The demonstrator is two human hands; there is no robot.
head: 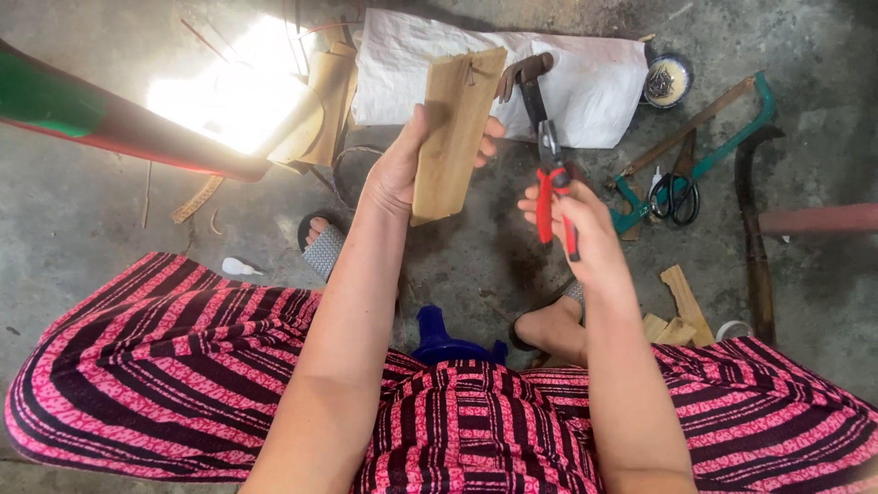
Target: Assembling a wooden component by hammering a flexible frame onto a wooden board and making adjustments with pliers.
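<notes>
Bamboo slat above grey concrete floor

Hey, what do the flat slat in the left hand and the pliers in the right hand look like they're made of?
The slat in the left hand looks like bare split bamboo or wood: pale tan, matte, with lengthwise grain. The pliers in the right hand look like dull grey metal at the jaws, with glossy red grips, probably plastic or rubber.

Daylight falls from the upper left, where a patch of the concrete floor is blown out to white glare. Elsewhere the light is even and soft, with faint shadows. Focus is sharp; the wide lens bends the edges.
</notes>
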